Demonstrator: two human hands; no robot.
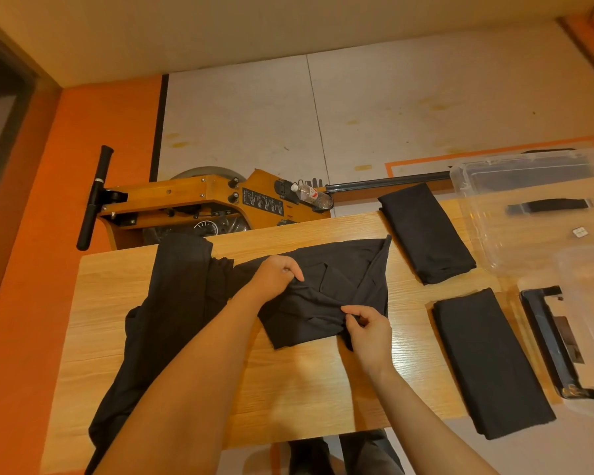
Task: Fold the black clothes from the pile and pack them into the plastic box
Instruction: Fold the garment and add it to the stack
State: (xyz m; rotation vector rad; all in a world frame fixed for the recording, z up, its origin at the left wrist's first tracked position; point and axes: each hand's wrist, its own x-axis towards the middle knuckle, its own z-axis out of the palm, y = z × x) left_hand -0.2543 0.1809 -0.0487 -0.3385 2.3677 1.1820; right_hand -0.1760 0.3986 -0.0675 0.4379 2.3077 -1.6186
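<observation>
while two black garments already lie folded, the one being worked on, a black garment (pixel 326 296), is spread only half folded at the middle of the bench (pixel 316 378), creased and bunched where the hands meet it. the left hand (pixel 278 274) pinches a fold of its cloth near the upper left part, fingers curled round the fabric; the right hand (pixel 369 329) pinches its lower right edge between thumb and fingers. so this piece looks to be mid-fold, not yet a neat rectangle.

toward the right edge of the bench lie the two finished pieces: a far folded garment (pixel 426 234) near the far right corner and a near folded garment (pixel 487 361) toward the near right corner, apart from each other. neither is in the box yet, so packing seems wholly left to do.

at the left edge the pile (pixel 165 320) of unfolded black clothes drapes over the bench's near left side, one or more pieces, the count cannot be told.

the plastic box (pixel 590 330), clear, sits at the right edge just beside the near folded piece; no clothes show in it, though part is cut off by the frame. its clear lid (pixel 528 207), with a dark handle, lies at the far right corner.
</observation>
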